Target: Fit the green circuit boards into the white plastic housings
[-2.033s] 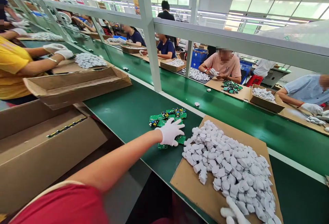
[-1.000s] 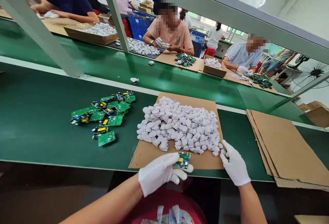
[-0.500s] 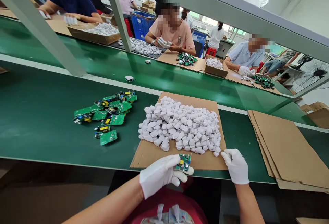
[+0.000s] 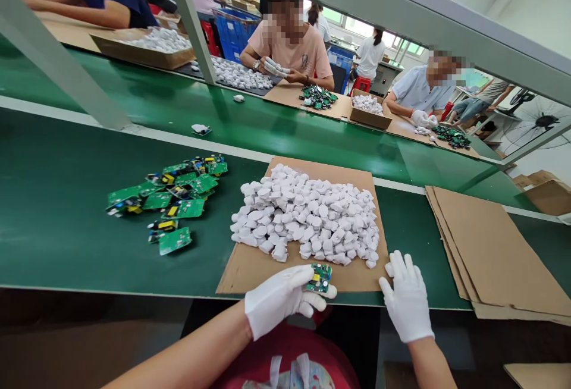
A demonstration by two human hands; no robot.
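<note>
One circuit board (image 4: 320, 278) in left hand (image 4: 282, 295) grip; right hand (image 4: 407, 301) grip wide; one white-piece heap (image 4: 307, 217).

Green circuit board (image 4: 319, 278) held; white pieces (image 4: 307, 216) heaped

The one camera here rides on the person's head, peering forward and down across the green workbench (image 4: 66, 240). It looks from above and behind the left hand (image 4: 285, 297), near at six o'clock, and right hand (image 4: 407, 301), near at four. The grey rail (image 4: 401, 3) slants from twelve toward three; the pink-shirted co-worker (image 4: 306, 50), facing us at twelve, is farther off.
</note>
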